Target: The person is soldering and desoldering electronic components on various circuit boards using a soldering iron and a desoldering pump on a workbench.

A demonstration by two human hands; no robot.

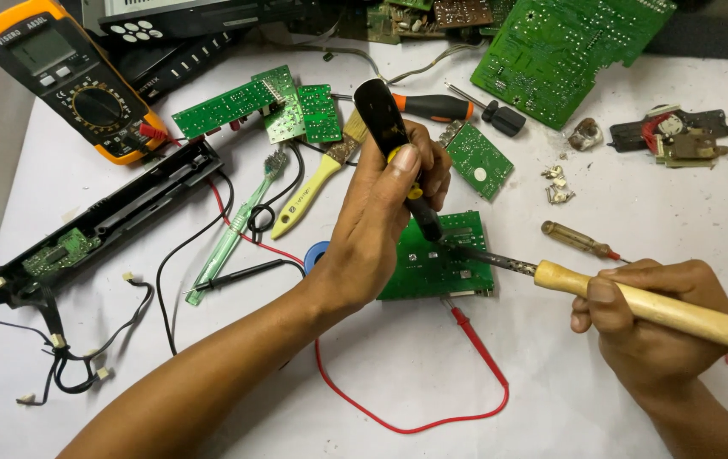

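Here, on the white table [432, 382], a small green circuit board [432, 263] lies flat; the left hand [381, 221] clenches a black desoldering pump [394, 153] upright over it, the right hand [653, 319] grips a wooden-handled soldering iron [636, 302], tip on the board (desoldering, seemingly). Next calls for keeping the nozzle beside the heated joint.

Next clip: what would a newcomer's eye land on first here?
At centre, the left hand holds a black desoldering pump upright over a green circuit board, while the right hand aims a wooden-handled soldering iron at it. A yellow multimeter lies top left, and a red lead loops below.
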